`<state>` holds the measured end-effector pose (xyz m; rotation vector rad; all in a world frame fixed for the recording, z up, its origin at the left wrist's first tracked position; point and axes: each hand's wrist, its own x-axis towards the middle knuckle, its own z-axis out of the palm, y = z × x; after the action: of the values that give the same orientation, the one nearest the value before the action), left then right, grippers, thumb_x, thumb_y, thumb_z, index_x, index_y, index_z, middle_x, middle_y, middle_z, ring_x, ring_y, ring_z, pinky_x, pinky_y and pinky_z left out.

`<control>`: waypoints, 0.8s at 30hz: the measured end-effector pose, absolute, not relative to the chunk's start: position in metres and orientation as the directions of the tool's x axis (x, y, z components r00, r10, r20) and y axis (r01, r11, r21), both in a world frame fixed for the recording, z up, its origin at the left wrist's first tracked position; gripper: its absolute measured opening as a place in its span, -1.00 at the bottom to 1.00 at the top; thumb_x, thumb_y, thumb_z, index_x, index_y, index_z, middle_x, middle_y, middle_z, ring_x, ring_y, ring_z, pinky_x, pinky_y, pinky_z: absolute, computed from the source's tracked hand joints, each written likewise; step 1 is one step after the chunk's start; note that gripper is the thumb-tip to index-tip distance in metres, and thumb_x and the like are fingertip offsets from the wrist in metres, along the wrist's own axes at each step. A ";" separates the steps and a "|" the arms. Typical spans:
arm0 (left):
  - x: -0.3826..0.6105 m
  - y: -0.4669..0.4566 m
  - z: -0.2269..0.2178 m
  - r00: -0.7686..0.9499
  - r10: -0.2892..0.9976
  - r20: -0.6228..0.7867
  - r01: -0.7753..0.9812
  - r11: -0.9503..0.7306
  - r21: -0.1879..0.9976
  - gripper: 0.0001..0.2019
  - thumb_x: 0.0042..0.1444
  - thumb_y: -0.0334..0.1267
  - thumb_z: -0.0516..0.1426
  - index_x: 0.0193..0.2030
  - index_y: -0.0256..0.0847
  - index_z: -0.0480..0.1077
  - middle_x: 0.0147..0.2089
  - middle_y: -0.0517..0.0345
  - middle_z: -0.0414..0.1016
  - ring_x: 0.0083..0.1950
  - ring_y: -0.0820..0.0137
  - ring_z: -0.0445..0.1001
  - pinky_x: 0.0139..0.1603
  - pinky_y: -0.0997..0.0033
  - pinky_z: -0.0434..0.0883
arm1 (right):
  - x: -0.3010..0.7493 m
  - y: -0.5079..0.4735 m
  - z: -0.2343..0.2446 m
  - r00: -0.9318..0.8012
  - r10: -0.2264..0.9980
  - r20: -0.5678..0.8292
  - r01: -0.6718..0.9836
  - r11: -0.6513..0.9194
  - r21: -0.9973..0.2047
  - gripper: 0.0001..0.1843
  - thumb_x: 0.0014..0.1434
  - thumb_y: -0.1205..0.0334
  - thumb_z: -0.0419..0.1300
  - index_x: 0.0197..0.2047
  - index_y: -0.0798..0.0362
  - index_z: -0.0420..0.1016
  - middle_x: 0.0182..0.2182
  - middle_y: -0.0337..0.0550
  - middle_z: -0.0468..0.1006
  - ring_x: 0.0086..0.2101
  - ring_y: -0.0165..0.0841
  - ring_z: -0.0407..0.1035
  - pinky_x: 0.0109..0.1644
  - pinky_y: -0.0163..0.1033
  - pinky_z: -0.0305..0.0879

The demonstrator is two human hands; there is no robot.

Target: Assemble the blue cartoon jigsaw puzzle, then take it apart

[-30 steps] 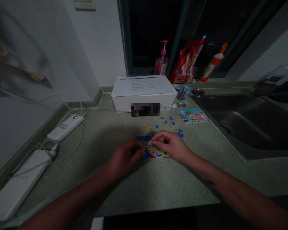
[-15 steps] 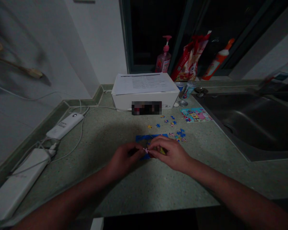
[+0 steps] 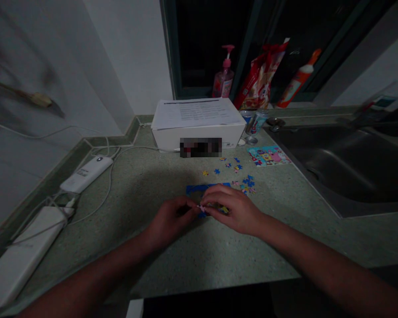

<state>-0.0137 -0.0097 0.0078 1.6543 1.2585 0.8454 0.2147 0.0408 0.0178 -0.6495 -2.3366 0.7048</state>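
At lower centre, the left hand (image 3: 174,217) and right hand (image 3: 236,209) pinch a pink piece (image 3: 202,208) over the partly filled, blue-bordered puzzle (image 3: 193,190); loose pieces (image 3: 248,181) lie unplaced just right of centre.

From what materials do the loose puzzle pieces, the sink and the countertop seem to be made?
Loose puzzle pieces: probably printed cardboard, going by their flat, colourful shapes; thin plastic is possible.
Sink: metal, likely satin stainless steel, from its soft grey sheen.
Countertop: stone-like, perhaps terrazzo, as specks dot its green surface.
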 end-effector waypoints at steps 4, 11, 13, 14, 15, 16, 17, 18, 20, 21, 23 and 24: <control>-0.012 -0.010 0.010 0.278 0.961 -0.006 0.370 -0.101 0.923 -0.78 0.32 -0.12 0.18 -0.25 -0.16 0.58 -0.30 0.10 0.67 -0.30 0.29 0.62 -0.26 0.26 0.57 | 0.215 0.042 0.023 -0.714 0.586 0.384 0.279 0.740 -0.612 -0.88 0.39 0.26 0.23 -0.06 -0.05 0.59 -0.12 -0.11 0.61 -0.09 -0.29 0.53 0.00 -0.15 0.48; -0.020 -0.010 0.006 0.206 0.963 0.173 0.484 -0.254 0.837 -0.88 0.31 -0.19 0.18 -0.15 -0.11 0.55 -0.23 0.06 0.65 -0.26 0.27 0.61 -0.25 0.21 0.58 | 0.230 0.055 0.024 -0.652 0.648 0.394 0.322 0.707 -0.630 -0.88 0.40 0.20 0.23 -0.05 -0.04 0.58 -0.11 -0.13 0.60 -0.14 -0.32 0.52 -0.07 -0.19 0.45; -0.024 -0.009 0.004 0.224 0.948 0.226 0.525 -0.313 0.791 -0.90 0.31 -0.23 0.18 -0.16 -0.11 0.55 -0.24 0.04 0.63 -0.26 0.27 0.59 -0.26 0.20 0.56 | 0.238 0.061 0.022 -0.638 0.674 0.373 0.347 0.684 -0.642 -0.88 0.39 0.18 0.23 -0.06 -0.03 0.58 -0.14 -0.14 0.58 -0.25 -0.36 0.49 -0.16 -0.22 0.42; -0.026 -0.009 0.003 0.234 0.942 0.242 0.533 -0.332 0.778 -0.90 0.31 -0.24 0.18 -0.17 -0.11 0.55 -0.23 0.03 0.62 -0.26 0.27 0.58 -0.27 0.20 0.55 | 0.241 0.064 0.021 -0.635 0.681 0.364 0.358 0.677 -0.643 -0.88 0.39 0.18 0.23 -0.07 -0.02 0.58 -0.16 -0.15 0.58 -0.29 -0.38 0.46 -0.19 -0.23 0.41; -0.027 -0.009 0.003 0.246 0.937 0.249 0.536 -0.346 0.770 -0.89 0.32 -0.25 0.17 -0.17 -0.12 0.55 -0.22 0.03 0.61 -0.25 0.27 0.58 -0.27 0.21 0.55 | 0.244 0.067 0.020 -0.637 0.685 0.353 0.370 0.674 -0.639 -0.88 0.38 0.19 0.23 -0.08 -0.02 0.58 -0.17 -0.16 0.57 -0.31 -0.39 0.44 -0.20 -0.23 0.40; -0.028 -0.008 0.003 0.257 0.933 0.253 0.536 -0.355 0.765 -0.88 0.32 -0.26 0.16 -0.16 -0.12 0.55 -0.21 0.02 0.61 -0.25 0.28 0.58 -0.27 0.22 0.55 | 0.246 0.070 0.019 -0.641 0.686 0.343 0.383 0.674 -0.632 -0.89 0.37 0.19 0.23 -0.09 -0.02 0.58 -0.19 -0.16 0.57 -0.32 -0.39 0.43 -0.20 -0.23 0.39; -0.028 -0.008 0.002 0.268 0.930 0.254 0.540 -0.363 0.760 -0.88 0.33 -0.25 0.16 -0.16 -0.13 0.55 -0.21 0.02 0.60 -0.24 0.28 0.58 -0.26 0.22 0.55 | 0.248 0.072 0.017 -0.647 0.688 0.328 0.400 0.673 -0.622 -0.90 0.37 0.20 0.23 -0.10 -0.02 0.57 -0.19 -0.17 0.57 -0.32 -0.39 0.43 -0.20 -0.23 0.38; -0.029 -0.008 0.002 0.280 0.926 0.253 0.547 -0.370 0.751 -0.87 0.34 -0.25 0.15 -0.15 -0.13 0.55 -0.21 0.02 0.60 -0.23 0.27 0.58 -0.25 0.21 0.55 | 0.249 0.073 0.016 -0.651 0.693 0.309 0.421 0.668 -0.613 -0.90 0.37 0.21 0.23 -0.10 -0.03 0.57 -0.19 -0.17 0.57 -0.31 -0.38 0.42 -0.19 -0.23 0.37; -0.029 -0.007 0.002 0.307 0.917 0.256 0.572 -0.393 0.720 -0.87 0.34 -0.23 0.16 -0.14 -0.14 0.55 -0.20 0.03 0.60 -0.21 0.26 0.58 -0.21 0.19 0.54 | 0.250 0.075 0.013 -0.663 0.701 0.264 0.457 0.658 -0.598 -0.90 0.36 0.23 0.23 -0.10 -0.02 0.57 -0.19 -0.16 0.56 -0.32 -0.38 0.41 -0.20 -0.23 0.35; -0.029 -0.007 0.001 0.319 0.911 0.261 0.585 -0.406 0.702 -0.87 0.35 -0.22 0.16 -0.14 -0.14 0.55 -0.20 0.04 0.60 -0.19 0.26 0.58 -0.18 0.18 0.54 | 0.251 0.076 0.012 -0.669 0.701 0.247 0.469 0.656 -0.591 -0.90 0.35 0.25 0.24 -0.10 -0.02 0.57 -0.20 -0.16 0.56 -0.32 -0.38 0.41 -0.21 -0.23 0.34; -0.029 -0.007 0.001 0.343 0.898 0.277 0.594 -0.435 0.676 -0.87 0.35 -0.22 0.16 -0.13 -0.13 0.55 -0.19 0.05 0.59 -0.17 0.25 0.58 -0.15 0.16 0.53 | 0.251 0.077 0.011 -0.679 0.698 0.229 0.480 0.658 -0.580 -0.89 0.33 0.27 0.24 -0.09 0.00 0.58 -0.21 -0.15 0.55 -0.33 -0.38 0.40 -0.22 -0.22 0.33; -0.029 -0.007 0.001 0.352 0.891 0.287 0.591 -0.450 0.670 -0.88 0.36 -0.23 0.16 -0.13 -0.13 0.54 -0.19 0.05 0.59 -0.16 0.25 0.58 -0.14 0.16 0.53 | 0.251 0.077 0.011 -0.682 0.696 0.226 0.480 0.659 -0.580 -0.89 0.33 0.27 0.24 -0.09 0.00 0.58 -0.21 -0.15 0.54 -0.33 -0.38 0.40 -0.22 -0.22 0.33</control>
<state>-0.0286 -0.0073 0.0011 2.1652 1.2900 0.8824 0.2511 0.0771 0.0107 -0.9193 -2.4436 0.6778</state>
